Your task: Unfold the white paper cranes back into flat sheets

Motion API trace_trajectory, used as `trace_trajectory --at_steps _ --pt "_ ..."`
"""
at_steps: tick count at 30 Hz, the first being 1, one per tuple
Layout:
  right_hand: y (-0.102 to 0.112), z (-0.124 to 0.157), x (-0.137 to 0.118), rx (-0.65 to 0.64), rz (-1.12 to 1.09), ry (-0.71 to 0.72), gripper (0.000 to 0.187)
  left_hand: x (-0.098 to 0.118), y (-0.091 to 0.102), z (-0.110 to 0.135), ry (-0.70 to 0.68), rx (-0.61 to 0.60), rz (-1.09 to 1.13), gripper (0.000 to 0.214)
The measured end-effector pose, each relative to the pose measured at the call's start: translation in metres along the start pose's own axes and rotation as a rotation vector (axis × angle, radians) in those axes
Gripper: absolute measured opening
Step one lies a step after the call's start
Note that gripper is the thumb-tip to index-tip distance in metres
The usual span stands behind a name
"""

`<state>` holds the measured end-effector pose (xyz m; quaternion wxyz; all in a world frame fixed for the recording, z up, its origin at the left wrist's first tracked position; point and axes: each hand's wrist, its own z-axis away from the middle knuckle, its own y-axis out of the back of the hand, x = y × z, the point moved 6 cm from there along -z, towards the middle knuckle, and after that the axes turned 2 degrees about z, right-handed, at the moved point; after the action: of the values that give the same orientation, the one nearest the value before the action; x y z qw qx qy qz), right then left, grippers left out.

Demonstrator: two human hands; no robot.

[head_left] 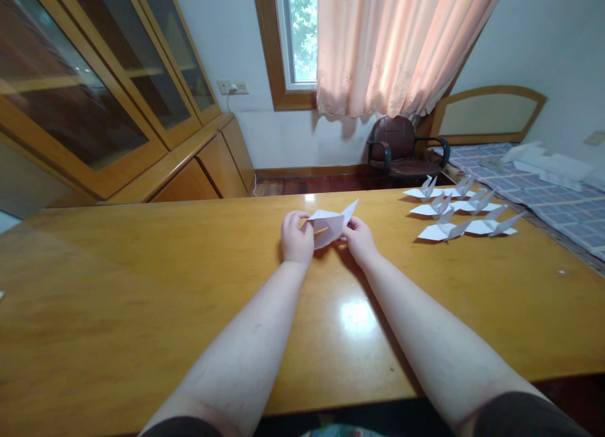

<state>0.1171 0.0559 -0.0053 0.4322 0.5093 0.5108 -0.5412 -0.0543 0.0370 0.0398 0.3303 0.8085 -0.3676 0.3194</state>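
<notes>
A partly folded white sheet of paper (329,222) is held just above the wooden table, with pointed flaps and an opening between its layers. My left hand (297,236) is closed on its left edge, fingers behind the paper. On the other side my right hand (358,238) pinches the lower right part, below a flap that points up and to the right. Some fingertips of both hands are hidden by the paper. To the right stand several folded white paper cranes (443,231) in rows, their wings spread.
The wooden table (142,298) spans the view. Beyond it are a brown armchair (399,147), a pink curtain (378,52) and a bed (543,191) with a checked cover. A glass-door cabinet (94,90) stands at left. A tiny white scrap (561,272) lies near the right edge.
</notes>
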Motion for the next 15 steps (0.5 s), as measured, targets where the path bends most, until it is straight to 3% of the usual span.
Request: trace_trajectory --at_steps 7,11,15 --pt "0.014 -0.004 0.002 0.137 -0.092 -0.012 0.019 -0.024 -0.012 0.004 0.332 -0.032 0.339 0.015" --pt "0.020 -0.005 0.006 0.194 -0.161 -0.038 0.020 -0.028 -0.013 0.004 0.399 0.015 0.432 0.023" --pt "0.020 -0.005 0.005 0.192 -0.199 -0.039 0.023 -0.032 -0.018 0.003 0.437 0.005 0.488 0.006"
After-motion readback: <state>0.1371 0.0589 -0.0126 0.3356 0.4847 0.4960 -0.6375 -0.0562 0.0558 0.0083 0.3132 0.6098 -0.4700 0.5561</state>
